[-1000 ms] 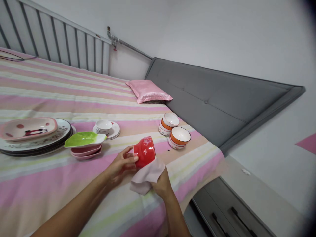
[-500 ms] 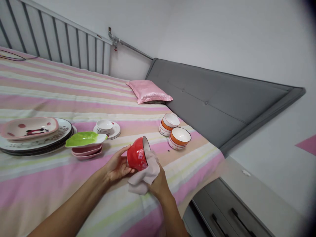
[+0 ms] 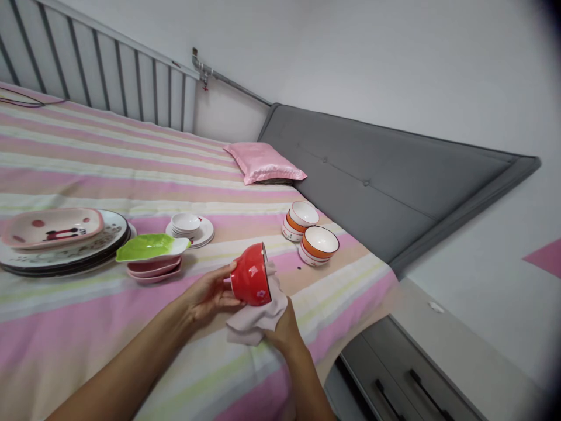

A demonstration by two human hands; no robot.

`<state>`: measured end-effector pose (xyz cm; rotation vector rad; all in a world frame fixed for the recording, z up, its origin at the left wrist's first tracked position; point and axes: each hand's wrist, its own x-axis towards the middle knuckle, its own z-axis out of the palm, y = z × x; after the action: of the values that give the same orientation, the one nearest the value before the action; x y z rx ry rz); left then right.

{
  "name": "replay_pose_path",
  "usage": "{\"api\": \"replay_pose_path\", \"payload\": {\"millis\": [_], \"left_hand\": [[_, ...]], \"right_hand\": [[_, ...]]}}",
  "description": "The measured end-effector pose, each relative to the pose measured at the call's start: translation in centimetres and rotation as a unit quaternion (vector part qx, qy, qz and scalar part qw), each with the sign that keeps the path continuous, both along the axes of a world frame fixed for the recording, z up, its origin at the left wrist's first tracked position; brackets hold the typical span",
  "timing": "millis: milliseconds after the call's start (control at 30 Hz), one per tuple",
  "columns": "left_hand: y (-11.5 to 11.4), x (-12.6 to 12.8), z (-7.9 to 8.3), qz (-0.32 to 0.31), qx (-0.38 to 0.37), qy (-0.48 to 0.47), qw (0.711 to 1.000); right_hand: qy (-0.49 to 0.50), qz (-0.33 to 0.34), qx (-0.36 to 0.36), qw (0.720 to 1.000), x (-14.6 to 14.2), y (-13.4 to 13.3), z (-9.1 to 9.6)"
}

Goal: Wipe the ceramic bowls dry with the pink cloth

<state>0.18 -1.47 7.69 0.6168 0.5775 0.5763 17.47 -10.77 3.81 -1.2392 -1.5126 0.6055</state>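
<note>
A red bowl (image 3: 249, 276) with a small flower pattern is tilted on its side above the bed, its opening facing right. My left hand (image 3: 213, 297) grips it near the base, thumb on top and fingers below. A pale pink cloth (image 3: 256, 321) hangs from my right hand (image 3: 281, 327) and is pressed against the bowl's rim and inside. The fingers of that hand are mostly hidden behind the cloth and the bowl.
Stacked bowls (image 3: 319, 242) stand to the right on the striped bedspread (image 3: 166, 365). At left are a green leaf-shaped dish (image 3: 149, 248) on pink dishes, large plates (image 3: 116, 225) and small white dishes (image 3: 186, 223). Beyond lie a pink pillow (image 3: 265, 162) and a grey headboard (image 3: 372, 164).
The red bowl has turned in my left hand, so its opening faces further right and less of the inside shows. My right hand with the cloth has shifted slightly right.
</note>
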Motion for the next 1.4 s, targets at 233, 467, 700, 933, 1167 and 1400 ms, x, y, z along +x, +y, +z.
{"api": "replay_pose_path", "payload": {"millis": [233,467,700,933,1167,1400], "left_hand": [[-1.2,0.0,1.2,0.007,0.242,0.068,0.968],[-1.2,-0.2,1.7,0.038,0.437,0.134,0.889],[-0.2,-1.1,0.6,0.041,0.646,0.172,0.743],[-0.4,-1.5,0.9,0.017,0.767,0.262,0.585],[-0.5,-1.4,1.0,0.018,0.785,0.265,0.559],[-0.6,-1.3,1.0,-0.03,0.482,0.183,0.856]], "right_hand": [[0.129,0.073,-0.009,0.989,-0.5,-0.1,0.5],[0.176,0.052,-0.016,0.983,-1.4,0.2,1.4],[0.213,0.033,-0.028,0.976,-1.8,0.1,0.7],[0.321,0.024,-0.052,0.945,-1.9,0.0,-0.6],[0.351,0.004,-0.068,0.934,-2.1,-0.2,0.9],[0.297,-0.04,-0.05,0.953,-1.3,-0.1,-0.1]]}}
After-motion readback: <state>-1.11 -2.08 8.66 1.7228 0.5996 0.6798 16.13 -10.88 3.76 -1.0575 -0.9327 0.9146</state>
